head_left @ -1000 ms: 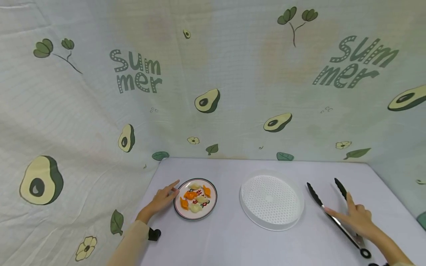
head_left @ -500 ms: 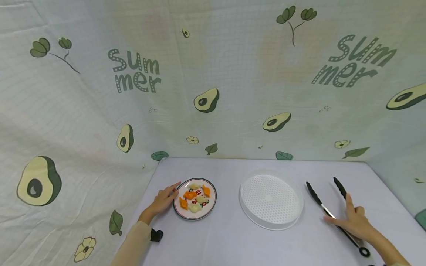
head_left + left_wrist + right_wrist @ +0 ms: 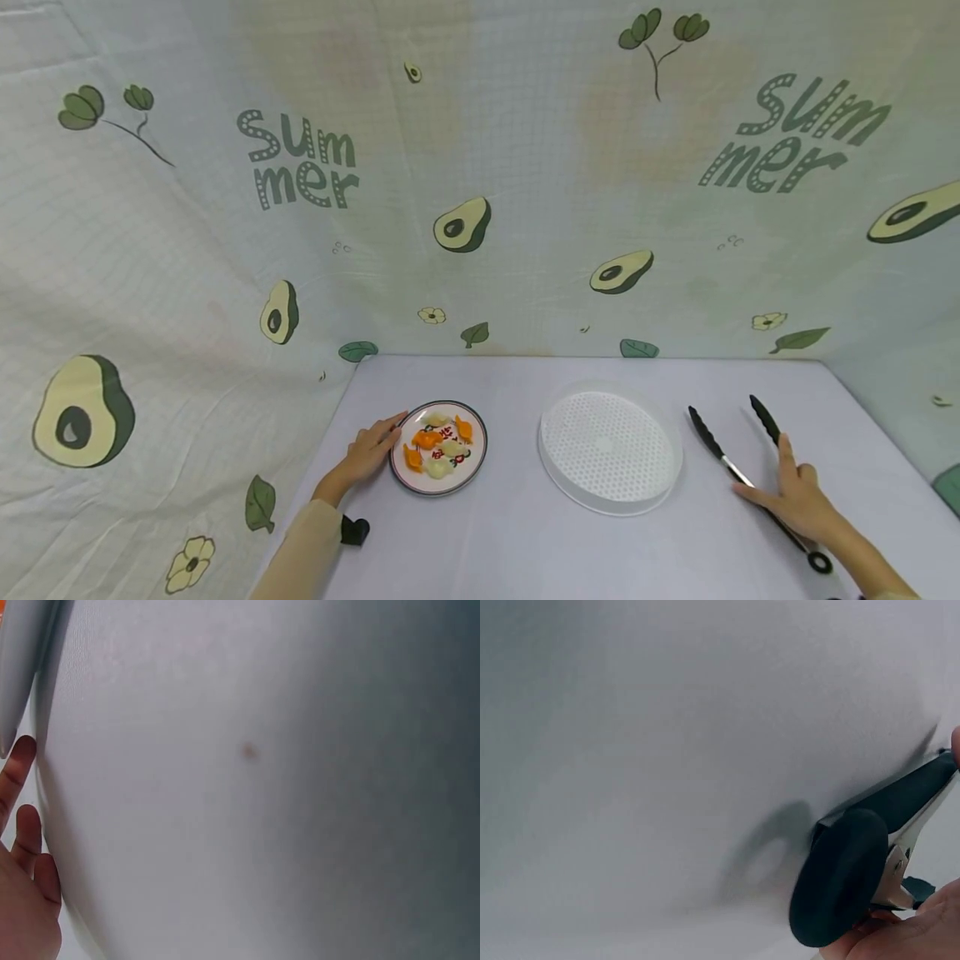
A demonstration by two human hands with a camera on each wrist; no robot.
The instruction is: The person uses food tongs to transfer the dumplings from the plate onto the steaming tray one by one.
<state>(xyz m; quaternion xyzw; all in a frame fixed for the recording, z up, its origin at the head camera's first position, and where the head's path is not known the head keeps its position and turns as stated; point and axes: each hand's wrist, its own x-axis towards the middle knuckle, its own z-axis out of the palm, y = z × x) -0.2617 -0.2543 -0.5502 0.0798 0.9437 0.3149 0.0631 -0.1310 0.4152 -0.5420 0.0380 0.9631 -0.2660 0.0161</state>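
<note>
A white plate with a dark rim (image 3: 462, 483) holds orange and pale dumpling-shaped pieces (image 3: 428, 439). My left hand (image 3: 365, 457) lies at its left edge, fingertips right at the rim. In the left wrist view the fingers (image 3: 28, 829) are loosely extended below the plate's side (image 3: 19, 671). On the right, spread tongs (image 3: 705, 433) with black tips lie under my right hand (image 3: 799, 502). The thumb is on one arm of the tongs and the index finger stretches along the other. The right wrist view shows the black end ring (image 3: 840, 877) with fingers curled beneath the hinge.
Between the hands stands a round white perforated tray (image 3: 607, 446) with a raised rim. A white cloth covers the table (image 3: 517, 533). Behind it hangs a curtain (image 3: 540, 192) printed with avocados. A black wrist strap piece (image 3: 354, 531) shows by the left sleeve (image 3: 303, 550).
My left fingers have come down against the plate's rim. My right hand has settled lower onto the tongs, thumb and fingers closing in on the arms. The head view has shifted slightly.
</note>
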